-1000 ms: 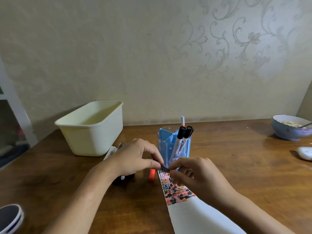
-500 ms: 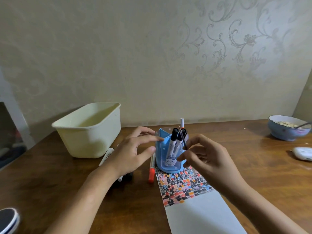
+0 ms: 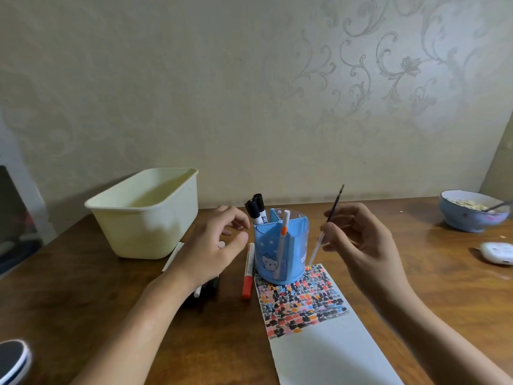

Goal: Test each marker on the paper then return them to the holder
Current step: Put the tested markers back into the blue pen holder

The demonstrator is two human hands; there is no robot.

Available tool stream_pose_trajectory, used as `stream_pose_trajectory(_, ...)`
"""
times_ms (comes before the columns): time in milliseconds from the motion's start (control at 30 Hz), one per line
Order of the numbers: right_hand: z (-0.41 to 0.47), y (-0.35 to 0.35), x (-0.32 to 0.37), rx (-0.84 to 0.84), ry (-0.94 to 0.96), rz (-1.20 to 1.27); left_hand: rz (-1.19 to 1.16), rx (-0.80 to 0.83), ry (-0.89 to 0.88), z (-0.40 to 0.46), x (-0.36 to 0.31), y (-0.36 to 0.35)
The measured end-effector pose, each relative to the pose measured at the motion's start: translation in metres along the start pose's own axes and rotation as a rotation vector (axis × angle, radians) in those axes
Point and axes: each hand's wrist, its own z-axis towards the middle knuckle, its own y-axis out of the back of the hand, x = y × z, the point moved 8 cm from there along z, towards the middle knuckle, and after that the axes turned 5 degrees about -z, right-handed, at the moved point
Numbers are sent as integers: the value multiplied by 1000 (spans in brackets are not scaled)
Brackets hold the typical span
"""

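Note:
A blue marker holder (image 3: 280, 251) stands on the far end of a white paper (image 3: 319, 337) covered with coloured test marks. Two black-capped markers (image 3: 256, 208) and a thin orange-banded pen (image 3: 283, 237) stand in it. My right hand (image 3: 361, 240) pinches a thin pen (image 3: 329, 220), dark tip up, just right of the holder. My left hand (image 3: 213, 245) hovers left of the holder with loosely curled fingers, holding nothing. A red marker (image 3: 248, 270) lies on the table between my left hand and the holder. More markers (image 3: 204, 287) lie partly hidden under my left hand.
A cream plastic tub (image 3: 144, 215) sits at the back left of the wooden table (image 3: 83, 307). A blue bowl with food and a spoon (image 3: 472, 212) stands far right, with a white object (image 3: 497, 252) in front of it. A wall rises behind the table.
My right hand has lifted the thin pen off the paper and swung to the right of the holder. My left hand let go and moved back left. The view has shifted.

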Motion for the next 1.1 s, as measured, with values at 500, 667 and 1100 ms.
stream_pose_trajectory(500,25,-5,8,-89,76,53,6,103,69,1,11,-11)
stream_pose_trajectory(667,26,-19,-5,-61,110,-232,10,140,124,-1,15,-12)
stream_pose_trajectory(1100,11,-33,-8,78,182,-505,343,474,146,-13,35,-39)
